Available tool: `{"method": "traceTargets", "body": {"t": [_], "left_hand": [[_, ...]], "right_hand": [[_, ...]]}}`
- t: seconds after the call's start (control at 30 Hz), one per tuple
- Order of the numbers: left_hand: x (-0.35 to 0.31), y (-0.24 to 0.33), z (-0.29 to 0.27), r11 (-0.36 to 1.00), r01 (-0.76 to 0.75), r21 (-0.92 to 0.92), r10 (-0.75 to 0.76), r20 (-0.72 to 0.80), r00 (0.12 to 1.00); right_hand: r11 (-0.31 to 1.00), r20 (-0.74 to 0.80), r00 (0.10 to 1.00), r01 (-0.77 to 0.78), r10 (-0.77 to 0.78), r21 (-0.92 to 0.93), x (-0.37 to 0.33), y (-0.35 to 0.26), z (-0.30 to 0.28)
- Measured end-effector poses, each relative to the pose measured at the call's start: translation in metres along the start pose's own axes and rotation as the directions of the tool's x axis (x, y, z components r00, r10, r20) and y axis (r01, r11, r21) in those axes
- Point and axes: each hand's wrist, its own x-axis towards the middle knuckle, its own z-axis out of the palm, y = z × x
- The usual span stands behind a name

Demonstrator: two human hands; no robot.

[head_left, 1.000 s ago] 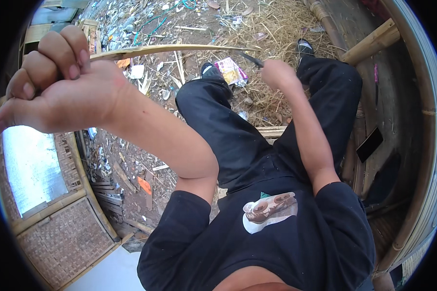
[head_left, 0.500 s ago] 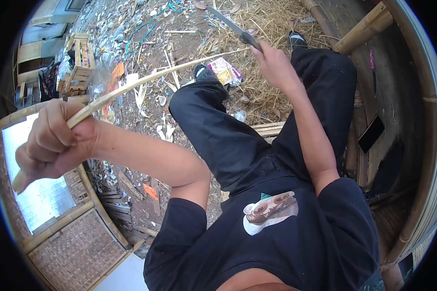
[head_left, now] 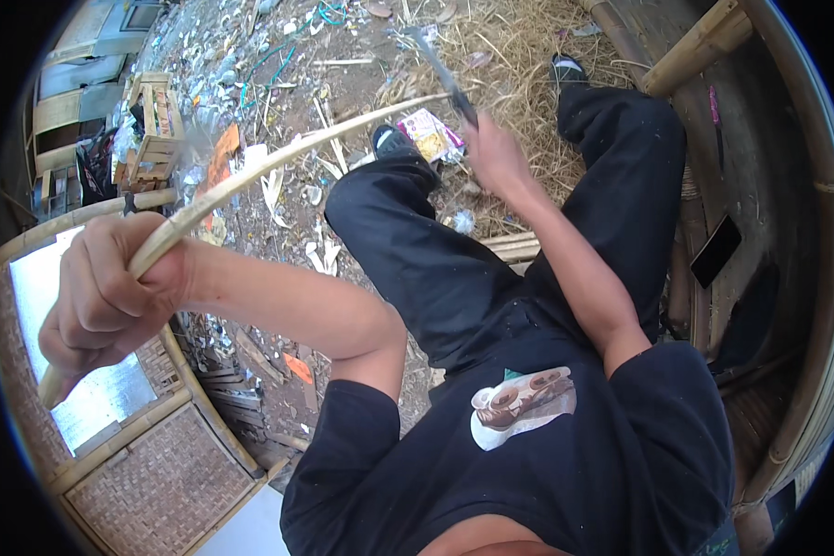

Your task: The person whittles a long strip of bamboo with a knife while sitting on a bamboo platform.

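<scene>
My left hand [head_left: 116, 287] is wrapped round the thick end of a long pale wooden stick [head_left: 278, 159], probably bamboo, whose butt pokes out below the fist. The stick slants up and away to the right, thinning toward its far tip. My right hand [head_left: 498, 159] grips the dark handle of a knife [head_left: 433, 61], its long grey blade pointing away and slightly left. Near the knife's handle, the stick's thin end meets or crosses it; whether they touch I cannot tell. Both hands are closed. My legs in black trousers [head_left: 408, 250] are spread beneath the stick.
Straw [head_left: 500, 56] and shavings litter the ground between my feet, beside a colourful wrapper [head_left: 426, 134]. A wooden crate [head_left: 156, 125] stands far left. At right, a phone [head_left: 716, 252] lies on a wooden ledge near a bamboo post [head_left: 695, 51]. A woven panel [head_left: 162, 477] flanks my left.
My right hand has drawn the knife nearer and to the left, bringing its handle close to the stick's tip. The left fist, still holding the stick, has shifted slightly down and right.
</scene>
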Motion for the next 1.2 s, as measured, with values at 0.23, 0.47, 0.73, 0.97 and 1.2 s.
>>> {"method": "traceTargets", "body": {"t": [0.23, 0.47, 0.73, 0.97, 1.2], "left_hand": [[0.005, 0.0, -0.001, 1.0, -0.008, 0.029, 0.009, -0.022, 1.0], [0.004, -0.007, 0.001, 1.0, 0.002, 0.001, -0.002, -0.047, 0.999], [0.011, -0.016, -0.002, 0.999, 0.037, 0.033, -0.035, -0.051, 0.998], [0.007, 0.002, -0.006, 0.994, 0.043, 0.101, -0.041, -0.021, 0.999], [0.01, -0.017, -0.005, 1.0, 0.012, 0.024, -0.01, -0.095, 0.995]], "right_hand": [[0.94, -0.272, 0.937, 0.278, -0.22, 0.197, -0.004, -0.018, -0.017], [0.994, -0.034, 0.999, 0.002, -0.006, -0.105, 0.003, 0.0, 0.0], [0.999, -0.061, 0.997, 0.051, -0.052, -0.016, 0.002, 0.011, 0.009], [0.963, -0.17, 0.966, 0.223, -0.197, 0.152, 0.003, -0.033, -0.014], [0.968, -0.025, 0.999, -0.043, 0.038, -0.248, 0.015, 0.057, 0.041]]}}
